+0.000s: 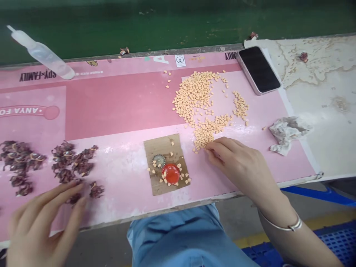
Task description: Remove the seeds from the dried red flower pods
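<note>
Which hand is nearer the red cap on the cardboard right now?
Right. The right hand is to the right of the red cap, its fingertips at the edge of the peach heart-shaped pieces. The left hand is farther off to the cap's left, by the dried dark-red flowers.

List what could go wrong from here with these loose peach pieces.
The right hand sits at the edge of the loose peach pieces, so a careless sweep could scatter them across the pink mat. The left hand hangs over the dark dried clusters near the mat's front edge, and might knock some off. Strays around the red round cap on the cardboard could get lost.
</note>
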Action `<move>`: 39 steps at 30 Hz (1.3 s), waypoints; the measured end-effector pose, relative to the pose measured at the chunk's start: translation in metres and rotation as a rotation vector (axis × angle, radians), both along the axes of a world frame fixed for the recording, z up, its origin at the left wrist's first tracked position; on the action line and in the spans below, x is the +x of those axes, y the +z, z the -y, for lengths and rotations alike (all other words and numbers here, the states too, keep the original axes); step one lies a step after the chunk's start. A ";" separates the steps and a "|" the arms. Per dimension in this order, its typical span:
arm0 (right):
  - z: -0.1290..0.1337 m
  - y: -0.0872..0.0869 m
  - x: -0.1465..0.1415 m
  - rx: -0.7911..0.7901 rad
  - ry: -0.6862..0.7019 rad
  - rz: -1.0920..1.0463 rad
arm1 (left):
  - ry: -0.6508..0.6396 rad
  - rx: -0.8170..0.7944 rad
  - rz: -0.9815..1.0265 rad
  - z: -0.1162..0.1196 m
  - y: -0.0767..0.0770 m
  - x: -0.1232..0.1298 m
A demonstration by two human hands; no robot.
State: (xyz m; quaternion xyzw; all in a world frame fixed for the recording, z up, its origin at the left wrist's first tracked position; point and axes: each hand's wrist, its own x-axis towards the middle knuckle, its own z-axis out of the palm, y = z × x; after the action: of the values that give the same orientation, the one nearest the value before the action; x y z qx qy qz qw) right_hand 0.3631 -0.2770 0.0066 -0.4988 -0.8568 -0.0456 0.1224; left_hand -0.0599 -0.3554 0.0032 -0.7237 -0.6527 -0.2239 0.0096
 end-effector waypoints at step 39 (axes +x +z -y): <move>0.022 -0.005 -0.017 -0.055 0.075 -0.331 | 0.027 0.028 0.072 0.014 -0.007 0.036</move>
State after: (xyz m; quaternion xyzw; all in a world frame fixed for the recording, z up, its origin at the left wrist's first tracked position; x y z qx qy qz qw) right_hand 0.3466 -0.2994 0.0017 -0.4702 -0.8440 0.0653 0.2497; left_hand -0.0235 -0.3692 -0.0034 -0.7061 -0.6591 -0.2590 -0.0006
